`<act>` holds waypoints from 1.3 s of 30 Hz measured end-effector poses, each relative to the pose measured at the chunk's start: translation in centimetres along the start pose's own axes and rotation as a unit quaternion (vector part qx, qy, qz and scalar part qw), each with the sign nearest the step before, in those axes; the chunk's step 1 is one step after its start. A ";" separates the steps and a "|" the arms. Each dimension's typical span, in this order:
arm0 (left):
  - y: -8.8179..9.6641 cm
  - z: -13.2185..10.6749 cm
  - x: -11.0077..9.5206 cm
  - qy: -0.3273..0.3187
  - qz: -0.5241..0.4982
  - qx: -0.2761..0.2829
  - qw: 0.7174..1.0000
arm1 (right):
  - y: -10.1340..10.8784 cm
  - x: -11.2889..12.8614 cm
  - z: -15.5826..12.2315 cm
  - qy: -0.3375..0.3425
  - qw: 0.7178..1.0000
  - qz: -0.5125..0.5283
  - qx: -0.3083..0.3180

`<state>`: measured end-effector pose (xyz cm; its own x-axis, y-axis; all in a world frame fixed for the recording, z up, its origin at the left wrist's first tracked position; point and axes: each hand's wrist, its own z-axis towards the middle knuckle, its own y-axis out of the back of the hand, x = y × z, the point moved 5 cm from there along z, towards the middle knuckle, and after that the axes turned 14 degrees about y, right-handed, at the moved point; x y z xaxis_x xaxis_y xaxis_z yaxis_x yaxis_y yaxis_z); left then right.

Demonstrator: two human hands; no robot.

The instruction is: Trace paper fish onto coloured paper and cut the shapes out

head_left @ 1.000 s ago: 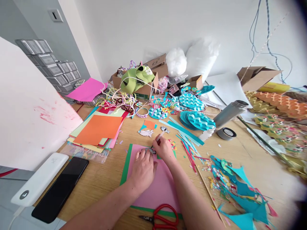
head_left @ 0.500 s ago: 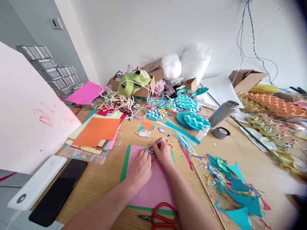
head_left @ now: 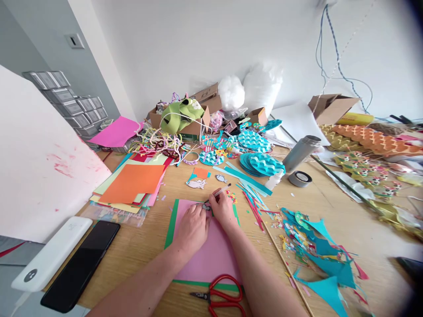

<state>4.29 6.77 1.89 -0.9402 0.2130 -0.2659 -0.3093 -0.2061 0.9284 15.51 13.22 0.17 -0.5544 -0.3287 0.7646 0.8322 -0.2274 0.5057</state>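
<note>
My right hand [head_left: 222,209] is closed round a slim pen [head_left: 225,188], its tip end pointing down left toward a small grey paper cutout [head_left: 206,206]. Beside it my left hand [head_left: 192,226] has its fingers curled together, pressing the cutout against a pink sheet [head_left: 211,262]; they hide part of the cutout. Under the pink sheet lies green paper [head_left: 171,226], its edges showing. Red-handled scissors [head_left: 220,296] rest across the near edge of the sheets. Beyond my hands are a fish cutout [head_left: 221,178] and a white animal-shaped cutout [head_left: 196,183].
Coloured paper [head_left: 132,182], a black phone [head_left: 81,266] and a white power bank [head_left: 53,253] lie left. Right are a wooden stick [head_left: 286,264], blue scraps [head_left: 330,290], a steel flask [head_left: 302,152] and its lid [head_left: 300,178]. Behind are blue wavy discs [head_left: 264,164] and boxes [head_left: 194,127].
The view has shifted slightly, so the background things sit a little further left. The pen and my right hand have moved slightly; my left hand stays on the cutout.
</note>
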 end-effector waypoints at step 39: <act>-0.3 0.1 0.0 0.011 0.009 0.034 0.999 | 0.1 0.1 0.0 0.004 1.000 -0.014 0.003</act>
<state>4.34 6.91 1.66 -0.9488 0.1878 -0.2540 -0.2823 -0.1436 0.9485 15.56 13.21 0.30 -0.5769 -0.3303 0.7471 0.8168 -0.2313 0.5285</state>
